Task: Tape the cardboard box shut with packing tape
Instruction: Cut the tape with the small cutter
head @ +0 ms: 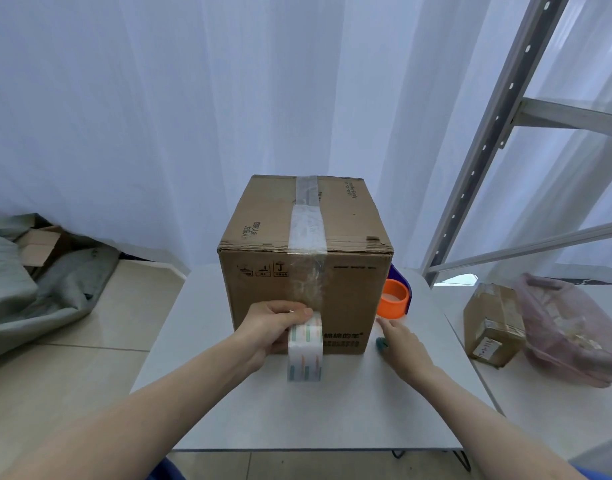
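A brown cardboard box [349, 237] stands closed in the middle of a small white table [228, 410]. A strip of clear tape [306, 223] runs along the top seam and down the near face. My left hand [273, 327] grips a white printed roll of packing tape [305, 348], held against the lower part of the near face, where the strip ends. My right hand [401, 344] rests on the table at the box's lower right corner, fingers spread, a small dark teal object under its thumb; what that object is I cannot tell.
An orange tape dispenser [394, 299] with a blue part sits just right of the box. A second white table at right holds a small taped carton [493, 323] and a pink plastic bag [571, 327]. A metal shelf frame [505, 133] rises behind. Grey cloth and cardboard lie on the floor at left.
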